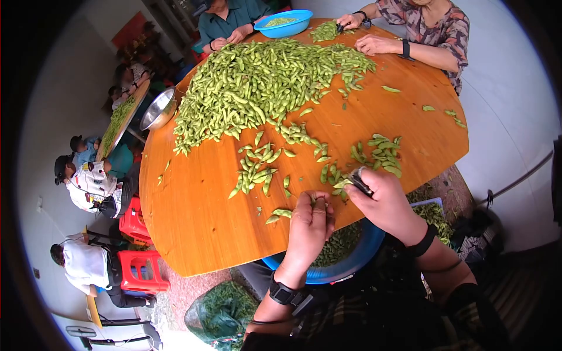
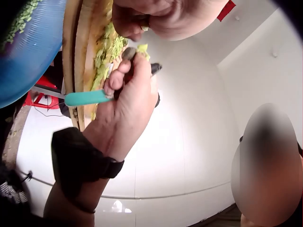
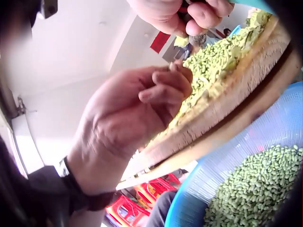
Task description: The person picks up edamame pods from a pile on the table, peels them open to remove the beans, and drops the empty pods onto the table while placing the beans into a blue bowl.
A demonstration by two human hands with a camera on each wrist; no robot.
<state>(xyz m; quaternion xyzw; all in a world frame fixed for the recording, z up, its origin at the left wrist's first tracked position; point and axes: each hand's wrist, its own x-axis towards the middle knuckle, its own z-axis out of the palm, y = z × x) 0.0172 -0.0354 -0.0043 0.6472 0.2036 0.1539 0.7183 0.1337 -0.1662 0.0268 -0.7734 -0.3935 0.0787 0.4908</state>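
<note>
In the head view my left hand (image 1: 310,225) is over the table's near edge, fingers curled, a small pale-green piece (image 2: 145,28) pinched at the fingertips in the left wrist view. To its right, my right hand (image 1: 383,199) grips a tool with a turquoise handle (image 2: 87,98); a light green pod (image 1: 342,183) is at its thumb and fingertips. A dark thumb or finger cover (image 3: 198,40) shows in the right wrist view. Loose pods (image 1: 254,169) lie beyond my left hand, and another small pile (image 1: 383,153) beyond my right.
A large heap of pods (image 1: 246,88) covers the far side of the wooden table (image 1: 199,222). Below its near edge, a blue basin (image 1: 336,275) holds shelled beans (image 3: 258,189). Two people sit opposite, near a blue bowl (image 1: 287,26). A metal bowl (image 1: 158,110) is at the left edge.
</note>
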